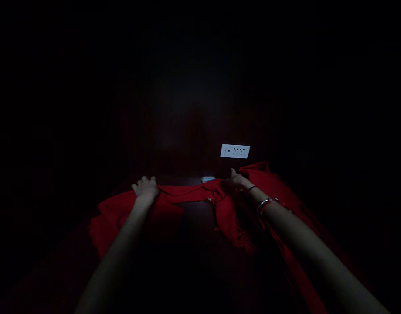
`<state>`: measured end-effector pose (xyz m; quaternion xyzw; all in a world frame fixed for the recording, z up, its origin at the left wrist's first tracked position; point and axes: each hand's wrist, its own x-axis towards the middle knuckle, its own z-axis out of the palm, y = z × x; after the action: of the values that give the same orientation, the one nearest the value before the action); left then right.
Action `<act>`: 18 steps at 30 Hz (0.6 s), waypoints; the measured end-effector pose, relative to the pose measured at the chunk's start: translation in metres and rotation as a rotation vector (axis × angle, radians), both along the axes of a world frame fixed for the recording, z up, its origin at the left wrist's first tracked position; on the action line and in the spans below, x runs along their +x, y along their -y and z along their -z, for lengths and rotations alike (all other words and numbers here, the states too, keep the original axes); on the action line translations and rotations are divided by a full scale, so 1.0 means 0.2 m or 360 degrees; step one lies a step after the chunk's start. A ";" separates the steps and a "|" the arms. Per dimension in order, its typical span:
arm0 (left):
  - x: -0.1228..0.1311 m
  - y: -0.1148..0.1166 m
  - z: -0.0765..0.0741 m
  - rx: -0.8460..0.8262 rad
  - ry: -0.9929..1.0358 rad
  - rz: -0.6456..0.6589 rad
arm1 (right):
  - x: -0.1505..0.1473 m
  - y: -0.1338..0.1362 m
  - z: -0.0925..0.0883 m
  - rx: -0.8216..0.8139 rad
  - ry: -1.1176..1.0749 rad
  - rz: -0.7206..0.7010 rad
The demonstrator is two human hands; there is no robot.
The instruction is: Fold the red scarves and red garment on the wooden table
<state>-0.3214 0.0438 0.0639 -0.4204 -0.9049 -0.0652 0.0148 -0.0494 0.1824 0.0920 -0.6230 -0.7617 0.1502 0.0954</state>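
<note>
Scarf (225, 208) lies under left hand (145, 188), grip spread open, and right hand (236, 179), grip unclear, below socket plate (235, 151).

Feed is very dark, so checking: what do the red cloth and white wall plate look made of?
Red cloth: soft woven fabric, matte, perhaps wool or acrylic; it bunches in folds and has a tasselled fringe. White wall plate: smooth, rigid, likely plastic socket cover.

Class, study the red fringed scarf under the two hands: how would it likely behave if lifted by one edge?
The red scarf would probably flop and drape: it bunches in folds between the left hand and right hand. Likely light for its size, being thin cloth; its fringe would dangle.
</note>
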 end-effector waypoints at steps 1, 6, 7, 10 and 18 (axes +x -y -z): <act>0.03 0.00 -0.01 -0.0020 -0.0026 0.0015 | 0.02 0.05 0.03 -0.0095 -0.0029 -0.0043; 0.23 0.00 -0.06 -0.0078 -0.0105 0.0391 | 0.16 0.29 0.15 -0.0429 -0.0134 -0.0366; 0.27 0.00 -0.06 -0.0161 -0.0073 0.0518 | 0.18 0.33 0.18 -0.0513 -0.0134 -0.0351; 0.40 0.00 -0.02 -0.0465 0.0083 0.0880 | 0.20 0.41 0.26 -0.0765 -0.0347 -0.0248; 0.52 0.05 0.11 -0.0394 0.0476 0.1244 | 0.15 0.47 0.12 -0.1049 -0.0980 -0.0350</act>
<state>-0.2181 0.0346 0.0425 -0.7157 -0.6711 -0.0170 -0.1926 -0.0189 0.0876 0.0672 -0.4621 -0.6711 0.5715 0.0974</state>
